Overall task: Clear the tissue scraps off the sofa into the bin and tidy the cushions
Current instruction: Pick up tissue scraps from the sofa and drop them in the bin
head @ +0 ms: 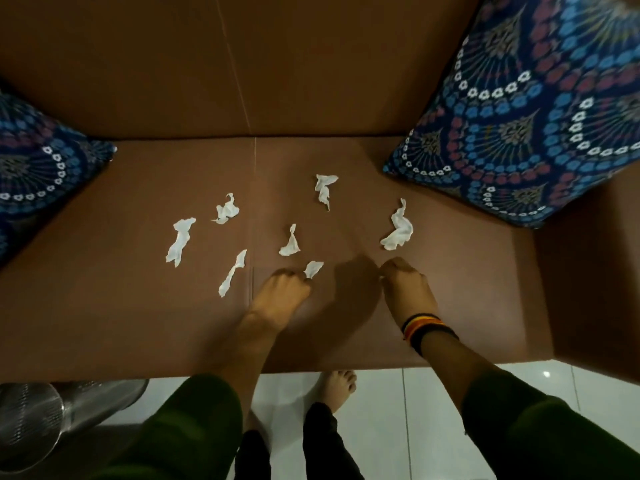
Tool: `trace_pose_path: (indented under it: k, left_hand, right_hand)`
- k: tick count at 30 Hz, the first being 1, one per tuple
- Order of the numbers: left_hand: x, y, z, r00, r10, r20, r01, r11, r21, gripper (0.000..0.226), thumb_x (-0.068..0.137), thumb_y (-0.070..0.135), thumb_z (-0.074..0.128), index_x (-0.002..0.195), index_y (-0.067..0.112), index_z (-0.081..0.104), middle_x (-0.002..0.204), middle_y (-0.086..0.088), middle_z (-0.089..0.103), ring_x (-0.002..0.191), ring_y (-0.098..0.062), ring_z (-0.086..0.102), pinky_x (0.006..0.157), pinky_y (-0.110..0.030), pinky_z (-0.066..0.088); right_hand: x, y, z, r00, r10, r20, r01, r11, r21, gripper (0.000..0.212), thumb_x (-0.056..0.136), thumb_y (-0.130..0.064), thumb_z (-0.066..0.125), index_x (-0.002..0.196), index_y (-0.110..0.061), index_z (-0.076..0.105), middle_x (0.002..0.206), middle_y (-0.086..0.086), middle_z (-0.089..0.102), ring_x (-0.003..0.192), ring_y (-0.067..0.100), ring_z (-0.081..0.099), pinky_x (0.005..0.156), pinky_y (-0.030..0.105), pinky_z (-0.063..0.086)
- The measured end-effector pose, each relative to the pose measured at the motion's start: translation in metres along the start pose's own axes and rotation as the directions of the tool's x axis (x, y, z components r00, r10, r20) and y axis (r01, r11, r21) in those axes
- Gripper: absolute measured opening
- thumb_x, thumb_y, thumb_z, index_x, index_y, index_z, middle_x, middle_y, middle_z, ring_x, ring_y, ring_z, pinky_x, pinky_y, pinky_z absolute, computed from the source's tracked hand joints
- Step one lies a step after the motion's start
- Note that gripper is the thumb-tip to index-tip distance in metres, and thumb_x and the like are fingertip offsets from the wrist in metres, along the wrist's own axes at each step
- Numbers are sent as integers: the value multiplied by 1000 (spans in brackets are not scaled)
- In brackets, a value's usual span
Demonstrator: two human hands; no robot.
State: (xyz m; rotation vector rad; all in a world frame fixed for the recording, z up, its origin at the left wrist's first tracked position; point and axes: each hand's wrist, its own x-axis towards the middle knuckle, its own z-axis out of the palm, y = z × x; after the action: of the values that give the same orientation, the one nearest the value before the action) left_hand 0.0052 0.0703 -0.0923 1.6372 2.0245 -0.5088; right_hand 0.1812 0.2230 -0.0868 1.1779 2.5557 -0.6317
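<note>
Smooth brown sofa (138,306) holds crumpled (white, twisted) tissue scraps (289,242).

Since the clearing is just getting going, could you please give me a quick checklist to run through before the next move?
1. Left hand pinching a white tissue scrap: ok.
2. Right hand holding a scrap: cannot tell, fist closed.
3. Brown sofa seat cleared: not ok, six scraps lie loose, such as the long one.
4. Metal mesh bin close by on the floor: ok.
5. Patterned blue cushions tidied: cannot tell.
</note>
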Motion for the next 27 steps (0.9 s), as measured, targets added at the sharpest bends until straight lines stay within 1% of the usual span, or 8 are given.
trace_pose_path:
  k: [2, 4, 6, 8, 12, 17, 22, 27]
  left_hand:
    - [6, -1, -6, 997, -44, -66, 38, 996, -79, 44, 93, -6, 55, 134, 6, 62, 134, -13, 64, 117, -31, 67, 95, -37, 56]
    - [12, -3, -9, 972, -128, -198, 85, 973, -215, 55, 90, -3, 61, 143, 9, 53, 130, -12, 66, 113, -31, 68, 89, -38, 58]
    - [19, -2, -10, 946, -196, -258, 111, 944, -309, 70, 86, -1, 64, 151, 7, 40, 117, -15, 69, 101, -34, 69, 79, -41, 59]
    - [28, -2, -9, 928, -292, -230, 202, 916, -346, 79, 89, 1, 63, 157, 3, 25, 119, -19, 67, 102, -35, 67, 79, -43, 57]
    - [42, -5, -4, 860, -477, -181, 405, 854, -327, 65, 91, 7, 63, 152, 1, 39, 136, -18, 62, 112, -35, 63, 87, -40, 56]
    - [34, 1, -10, 838, -506, -205, 423, 839, -342, 25, 89, 6, 64, 111, 11, 74, 117, -8, 70, 113, -31, 60, 77, -38, 56]
    - [33, -2, -5, 763, -546, -345, 444, 832, -334, 10, 88, 15, 70, 93, 11, 78, 148, -14, 50, 137, -36, 45, 101, -42, 46]
    - [46, -5, 7, 796, -556, -240, 400, 780, -481, 24, 95, 12, 58, 114, 6, 72, 161, -12, 39, 144, -34, 42, 103, -39, 50]
  right_hand:
    - [19, 9, -18, 996, 44, -79, -36, 994, 103, 33, 88, 1, 55, 117, -12, 62, 124, 14, 61, 92, 40, 67, 78, 45, 57]
    - [40, 17, -32, 994, 55, -93, -39, 985, 166, 66, 83, 9, 55, 139, -24, 46, 149, 11, 42, 104, 40, 64, 86, 48, 56]
    - [60, 25, -39, 996, 83, -14, -80, 986, 149, 87, 81, 13, 55, 151, -28, 25, 161, 15, 20, 116, 43, 58, 93, 49, 54]
    - [76, 31, -36, 995, 71, 67, -77, 992, 97, 90, 80, 11, 60, 152, -27, 23, 162, 16, 15, 123, 42, 54, 101, 45, 50]
    - [87, 32, -20, 998, 14, 54, -14, 1000, 5, 58, 84, 3, 58, 139, -15, 48, 145, 16, 43, 110, 38, 61, 96, 43, 53]
    - [66, 22, -9, 995, 24, 92, -25, 1000, 11, 31, 93, -18, 60, 120, -5, 67, 132, 21, 58, 110, 39, 62, 95, 41, 51]
    - [33, 5, -2, 999, 32, 28, -37, 980, 194, 15, 89, -18, 67, 96, -11, 78, 114, 15, 70, 105, 34, 66, 91, 36, 53]
    - [30, -7, 7, 1000, 23, -3, -22, 964, 266, 11, 86, -16, 70, 91, -13, 79, 115, 12, 71, 109, 31, 65, 93, 32, 49]
